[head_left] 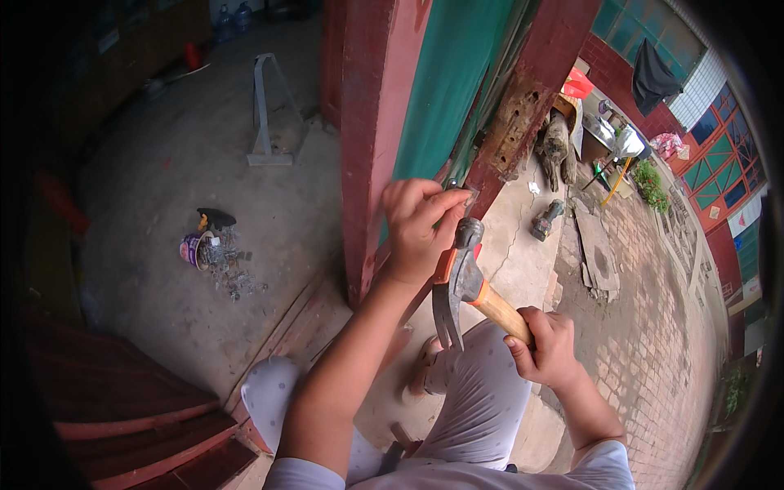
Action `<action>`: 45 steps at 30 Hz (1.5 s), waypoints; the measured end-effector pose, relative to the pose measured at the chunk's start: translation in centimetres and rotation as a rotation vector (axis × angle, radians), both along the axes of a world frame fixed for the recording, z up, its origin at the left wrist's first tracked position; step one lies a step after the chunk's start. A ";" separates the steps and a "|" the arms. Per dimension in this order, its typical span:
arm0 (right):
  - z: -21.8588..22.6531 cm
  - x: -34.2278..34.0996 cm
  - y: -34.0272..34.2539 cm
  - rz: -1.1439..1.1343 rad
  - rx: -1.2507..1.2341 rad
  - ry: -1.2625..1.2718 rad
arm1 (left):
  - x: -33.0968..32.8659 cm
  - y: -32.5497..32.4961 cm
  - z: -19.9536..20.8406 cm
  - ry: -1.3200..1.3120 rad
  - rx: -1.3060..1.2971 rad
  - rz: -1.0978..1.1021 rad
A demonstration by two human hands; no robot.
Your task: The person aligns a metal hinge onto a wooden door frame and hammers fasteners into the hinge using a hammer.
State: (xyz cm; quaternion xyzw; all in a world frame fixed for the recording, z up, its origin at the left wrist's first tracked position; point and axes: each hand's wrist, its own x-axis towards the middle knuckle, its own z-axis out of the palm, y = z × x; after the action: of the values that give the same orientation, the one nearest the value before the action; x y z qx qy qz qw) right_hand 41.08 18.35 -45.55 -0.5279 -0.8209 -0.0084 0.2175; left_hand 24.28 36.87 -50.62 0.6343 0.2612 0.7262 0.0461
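1 wooden-handled steel claw hammer (474, 285) in closed right hand (548, 347); left hand (420, 219), pinching 1 small indistinct piece (471, 196), best kept clear.

Dim floor (139, 278), probably concrete; brick-paved yard (645, 359) outside.

No lettering can be read: the purple-and-white tub (189, 250) lying on the floor (155, 318) bears blurred print, and the distant pale square (714, 212) is too small to make out.
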 end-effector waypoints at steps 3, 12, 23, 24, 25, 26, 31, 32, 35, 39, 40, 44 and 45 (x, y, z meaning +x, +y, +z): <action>-0.8 0.1 0.1 -0.003 -0.005 0.010 | 0.3 -0.1 -0.2 -0.042 -0.029 -0.017; -1.1 0.3 0.1 -0.012 -0.017 0.028 | 2.2 -1.0 -1.0 -0.389 -0.316 -0.210; -0.3 -0.8 0.6 -0.006 0.014 0.001 | 1.1 0.2 -2.3 -0.319 -0.661 -0.629; -0.1 -0.9 0.7 0.003 0.043 -0.007 | 1.1 0.2 -2.1 -0.282 -0.579 -0.575; 0.2 -0.8 0.8 -0.001 0.041 -0.007 | 1.2 0.3 -2.0 -0.245 -0.497 -0.522; 0.4 -0.8 1.0 -0.045 0.016 -0.023 | 1.1 0.4 -2.1 -0.244 -0.497 -0.524; 1.2 -1.1 1.0 -0.060 -0.006 -0.050 | 0.5 1.7 -4.0 -0.221 -0.417 -0.601; 1.1 -1.1 1.0 -0.065 -0.007 -0.051 | 0.7 0.6 -2.4 -0.221 -0.534 -0.577; 0.9 -1.1 1.0 0.000 0.013 -0.062 | 1.1 0.5 -2.2 -0.300 -0.531 -0.612; 1.0 -1.0 1.0 -0.097 -0.032 -0.028 | 0.5 0.3 -2.2 -0.242 -0.522 -0.655; 1.2 -1.2 1.0 -0.037 -0.027 -0.022 | 0.5 0.2 -2.2 -0.178 -0.521 -0.564; 1.0 -0.8 0.9 -0.075 -0.052 -0.009 | 1.1 0.5 -2.0 -0.387 -0.447 -0.667; 0.9 -0.7 1.0 -0.128 -0.075 0.003 | 1.2 0.7 -2.3 -0.386 -0.443 -0.663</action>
State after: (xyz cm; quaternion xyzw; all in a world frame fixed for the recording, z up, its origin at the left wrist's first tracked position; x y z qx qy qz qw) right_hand 40.36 19.32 -44.64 -0.5870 -0.7850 0.0091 0.1977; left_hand 25.50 37.54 -52.95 0.5112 0.1793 0.7039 0.4593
